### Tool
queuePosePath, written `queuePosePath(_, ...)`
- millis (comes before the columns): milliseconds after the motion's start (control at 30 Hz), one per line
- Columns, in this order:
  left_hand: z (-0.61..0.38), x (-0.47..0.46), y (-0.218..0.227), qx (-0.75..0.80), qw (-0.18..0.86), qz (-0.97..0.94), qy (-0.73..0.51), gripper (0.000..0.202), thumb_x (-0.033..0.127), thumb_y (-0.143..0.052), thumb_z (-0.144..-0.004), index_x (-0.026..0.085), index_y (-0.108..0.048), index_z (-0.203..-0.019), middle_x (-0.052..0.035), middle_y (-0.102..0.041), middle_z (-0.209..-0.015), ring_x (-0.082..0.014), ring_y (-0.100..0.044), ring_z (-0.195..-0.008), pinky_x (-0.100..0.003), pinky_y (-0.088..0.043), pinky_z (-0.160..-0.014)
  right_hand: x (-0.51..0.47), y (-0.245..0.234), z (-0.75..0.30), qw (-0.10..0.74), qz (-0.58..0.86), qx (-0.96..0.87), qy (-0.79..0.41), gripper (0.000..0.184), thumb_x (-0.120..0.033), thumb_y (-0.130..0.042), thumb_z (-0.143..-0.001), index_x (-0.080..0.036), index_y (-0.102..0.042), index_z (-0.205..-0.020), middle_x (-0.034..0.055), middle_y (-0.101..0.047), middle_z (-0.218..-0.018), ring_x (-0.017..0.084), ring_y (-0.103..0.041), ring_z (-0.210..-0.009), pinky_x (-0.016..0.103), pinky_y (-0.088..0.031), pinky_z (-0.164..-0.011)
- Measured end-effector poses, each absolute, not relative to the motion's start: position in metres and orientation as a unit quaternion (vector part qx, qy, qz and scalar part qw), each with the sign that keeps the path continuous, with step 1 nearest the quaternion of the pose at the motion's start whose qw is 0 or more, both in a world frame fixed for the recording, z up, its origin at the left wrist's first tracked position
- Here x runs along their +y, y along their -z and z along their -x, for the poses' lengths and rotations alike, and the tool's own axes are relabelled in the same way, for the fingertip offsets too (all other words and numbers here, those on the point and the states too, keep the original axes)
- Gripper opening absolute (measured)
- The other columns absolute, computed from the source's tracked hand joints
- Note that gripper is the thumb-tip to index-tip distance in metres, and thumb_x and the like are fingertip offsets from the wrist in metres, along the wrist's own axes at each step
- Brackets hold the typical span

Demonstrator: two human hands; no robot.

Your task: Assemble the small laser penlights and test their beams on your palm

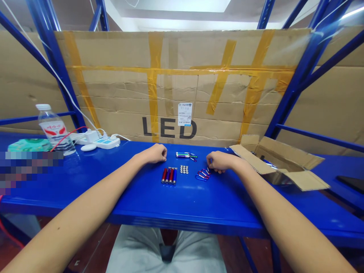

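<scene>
My left hand (pixel 158 153) rests on the blue table with its fingers curled in, and nothing shows in it. My right hand (pixel 218 161) is lowered at the right, its fingertips closed on the edge of a small group of red, blue and silver carabiners (pixel 202 174). Between the hands, several red and blue mini flashlight tubes (pixel 169 176) stand side by side in a row. Just right of them, silver button cells (pixel 184 169) are laid out in a grid. Farther back lie mini flashlights with carabiners attached (pixel 183 155), coloured blue and green.
An open cardboard box (pixel 284 163) with small metallic items stands at the right. At the left are a water bottle (pixel 55 131), a green packet (pixel 30 145) and a white power strip (pixel 104 141) with cables. A taped cardboard sheet (pixel 122 98) walls off the back.
</scene>
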State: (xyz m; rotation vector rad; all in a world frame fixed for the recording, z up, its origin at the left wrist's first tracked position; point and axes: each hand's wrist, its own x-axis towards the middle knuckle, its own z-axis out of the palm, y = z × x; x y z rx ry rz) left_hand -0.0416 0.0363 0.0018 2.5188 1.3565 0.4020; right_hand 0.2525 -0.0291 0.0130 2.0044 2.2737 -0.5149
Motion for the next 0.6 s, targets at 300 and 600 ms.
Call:
queuePosePath(300,0.0375,0.0299,-0.0032,0.424,0.124,-0.88,-0.176,0.009,0.014,-0.062,-0.064,0.019,-0.067,-0.07,-0.0012,-0.067,-0.07,-0.0148,-0.059,-0.066,-0.024,-0.04,-0.06,-0.0329,-0.0175,-0.2499,0.03,-0.625,0.763,0.165,0.013,-0.009,-0.053,-0.075,-0.016,-0.062,-0.082,0.0043,-0.064,-0.07,0.013,-0.06,-0.054,0.02,-0.042,-0.049)
queuePosePath(600,0.0361,0.0304,-0.0045,0.435,0.129,-0.877,-0.155,0.012,0.014,-0.059,-0.063,0.018,-0.069,-0.068,-0.0033,-0.069,-0.07,-0.0157,-0.06,-0.065,-0.024,-0.041,-0.061,-0.0365,-0.0205,-0.2463,0.027,-0.617,0.766,0.178,0.013,-0.011,-0.053,-0.075,-0.016,-0.063,-0.082,0.0044,-0.066,-0.07,0.014,-0.061,-0.054,0.023,-0.044,-0.051)
